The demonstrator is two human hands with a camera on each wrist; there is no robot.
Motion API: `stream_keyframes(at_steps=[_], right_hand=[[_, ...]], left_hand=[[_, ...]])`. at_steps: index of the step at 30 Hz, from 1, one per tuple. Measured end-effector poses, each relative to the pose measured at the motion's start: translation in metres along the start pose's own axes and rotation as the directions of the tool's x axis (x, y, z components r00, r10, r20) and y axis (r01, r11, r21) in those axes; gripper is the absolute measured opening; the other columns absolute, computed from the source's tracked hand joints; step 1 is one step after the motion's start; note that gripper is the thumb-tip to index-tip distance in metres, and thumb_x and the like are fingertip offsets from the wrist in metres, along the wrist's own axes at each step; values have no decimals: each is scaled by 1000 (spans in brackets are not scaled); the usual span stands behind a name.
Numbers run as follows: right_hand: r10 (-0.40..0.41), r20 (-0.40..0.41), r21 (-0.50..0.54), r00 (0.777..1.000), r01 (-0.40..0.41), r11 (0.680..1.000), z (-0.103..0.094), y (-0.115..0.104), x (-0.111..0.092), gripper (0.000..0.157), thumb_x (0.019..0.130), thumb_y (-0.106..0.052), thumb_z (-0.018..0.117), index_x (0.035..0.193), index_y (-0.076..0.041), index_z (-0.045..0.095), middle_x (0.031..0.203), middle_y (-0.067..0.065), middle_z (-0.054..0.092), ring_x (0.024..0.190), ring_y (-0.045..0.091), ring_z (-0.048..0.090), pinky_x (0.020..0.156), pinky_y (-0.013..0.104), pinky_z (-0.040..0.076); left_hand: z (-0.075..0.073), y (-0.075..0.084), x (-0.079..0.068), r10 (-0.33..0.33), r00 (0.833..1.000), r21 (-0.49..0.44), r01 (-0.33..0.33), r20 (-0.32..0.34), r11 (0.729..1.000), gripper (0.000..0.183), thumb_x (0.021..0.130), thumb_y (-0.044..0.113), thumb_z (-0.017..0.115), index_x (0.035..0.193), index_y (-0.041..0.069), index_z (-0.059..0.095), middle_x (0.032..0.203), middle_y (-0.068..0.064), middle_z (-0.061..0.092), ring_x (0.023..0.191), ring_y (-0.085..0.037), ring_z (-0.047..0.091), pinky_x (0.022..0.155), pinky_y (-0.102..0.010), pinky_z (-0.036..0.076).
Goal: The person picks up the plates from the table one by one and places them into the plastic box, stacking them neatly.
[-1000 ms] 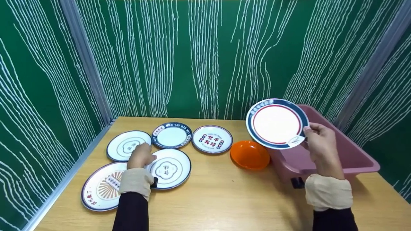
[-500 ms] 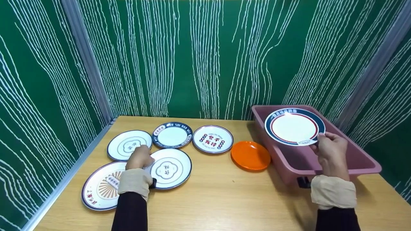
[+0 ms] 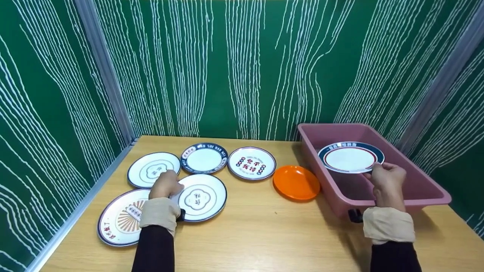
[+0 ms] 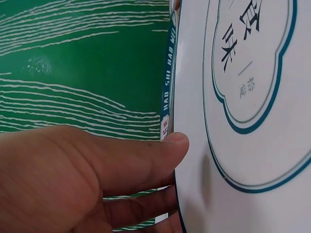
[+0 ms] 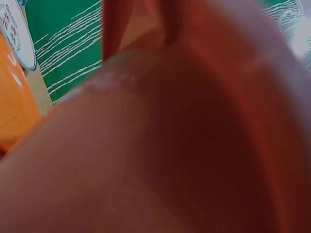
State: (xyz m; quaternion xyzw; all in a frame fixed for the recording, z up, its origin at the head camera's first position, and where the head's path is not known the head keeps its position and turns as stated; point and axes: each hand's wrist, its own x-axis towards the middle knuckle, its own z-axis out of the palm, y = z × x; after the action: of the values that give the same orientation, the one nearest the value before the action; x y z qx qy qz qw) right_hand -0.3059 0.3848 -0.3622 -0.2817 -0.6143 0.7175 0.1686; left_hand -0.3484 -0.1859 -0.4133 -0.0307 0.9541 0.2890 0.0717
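Right grip (image 3: 388, 179) pinching red-ringed plate (image 3: 351, 158), left grip (image 3: 165, 186) pinching white plate (image 3: 204, 200), by rims; right underside unclear; probably slick, brittle.

2 black sleeves (image 3: 154, 249) end in beige cuffs (image 3: 159, 214).

Table (image 3: 264, 245): pale wood grain, small dark speck near mid-surface. Back row, left to right: white plate with a scalloped medallion (image 3: 141, 172); dark-blue-rimmed plate (image 3: 205, 159), rim lettered "HAO SHI HAO WEI"; red-lettered plate (image 3: 252, 163), just beside it. Orange dish (image 3: 296, 183) — glossy, plain — near the latter's lower right. Nearer left edge: sunburst plate (image 3: 113, 226), red characters on its border, right part hidden. Surround: green back wall (image 3: 249, 75), left wall (image 3: 38, 132) and right wall (image 3: 459, 128) — all streaked with wavy white lines. Grey-blue posts (image 3: 102, 64) at both corners.
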Motion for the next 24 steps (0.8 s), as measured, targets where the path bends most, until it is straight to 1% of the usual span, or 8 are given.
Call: stream_keyframes(at_steps=[3, 4, 8, 10, 14, 19, 23, 24], right_hand=[[3, -12, -28, 1000, -4, 1000, -1, 3, 1, 47, 103, -7, 48, 145, 7, 35, 118, 12, 44, 71, 7, 64, 67, 20, 60], [8, -17, -40, 1000, -8, 999, -1, 3, 1, 44, 102, -7, 49, 142, 7, 38, 118, 12, 45, 70, 7, 63, 65, 21, 60], [54, -27, -117, 998, -57, 991, -4, 5, 1, 24, 102, -11, 51, 123, -1, 47, 115, 9, 48, 65, 10, 63, 59, 24, 58], [62, -22, -138, 998, -64, 988, -4, 6, 0, 23, 101, -9, 50, 123, -1, 48, 114, 9, 49, 64, 11, 63, 58, 25, 57], [61, 7, -179, 998, -59, 982, -4, 8, 0, 41, 100, -3, 48, 139, 8, 40, 113, 12, 47, 63, 11, 61, 59, 25, 59], [44, 37, -235, 998, -34, 971, -3, 10, 1, 47, 96, 5, 42, 142, 13, 36, 115, 16, 46, 60, 13, 57, 54, 25, 57], [29, 50, -256, 998, -16, 966, -3, 11, 0, 63, 95, 8, 40, 154, 13, 20, 127, 21, 43, 62, 14, 56, 53, 26, 56], [36, 56, -252, 998, -21, 967, -3, 11, -1, 65, 95, 7, 40, 156, 12, 16, 123, 21, 46, 60, 14, 57, 52, 26, 56]], left_hand=[[0, 0, 1, 7, 1000, 7, -7, -5, 1000, 20, 95, 7, 62, 105, -9, 68, 98, -19, 64, 88, -31, 58, 81, -45, 53], [0, 0, 1, 6, 1000, 8, -6, -4, 1000, 20, 95, 8, 62, 103, -9, 68, 97, -19, 64, 86, -30, 58, 80, -45, 53], [1, 1, 2, -13, 1000, -2, 13, -1, 1000, 24, 97, 11, 63, 110, -10, 67, 103, -18, 66, 91, -29, 59, 86, -49, 54], [1, 1, 2, -19, 1000, -5, 19, 2, 1000, 25, 98, 12, 62, 110, -9, 67, 103, -19, 66, 92, -30, 59, 87, -49, 54], [1, 1, 2, -24, 1000, -12, 24, 5, 1000, 29, 100, 16, 61, 112, -10, 67, 103, -19, 65, 91, -29, 59, 85, -48, 54], [1, 1, 3, -26, 1000, -14, 27, 16, 1000, 35, 101, 20, 60, 116, -11, 65, 105, -20, 65, 89, -31, 61, 79, -45, 54], [2, 0, 4, -17, 1000, -14, 17, 19, 1000, 38, 102, 19, 60, 122, -13, 62, 112, -24, 65, 95, -33, 61, 85, -48, 54], [2, 0, 4, -15, 1000, -15, 15, 19, 1000, 39, 102, 19, 59, 123, -13, 61, 115, -26, 65, 97, -34, 61, 88, -49, 54]])
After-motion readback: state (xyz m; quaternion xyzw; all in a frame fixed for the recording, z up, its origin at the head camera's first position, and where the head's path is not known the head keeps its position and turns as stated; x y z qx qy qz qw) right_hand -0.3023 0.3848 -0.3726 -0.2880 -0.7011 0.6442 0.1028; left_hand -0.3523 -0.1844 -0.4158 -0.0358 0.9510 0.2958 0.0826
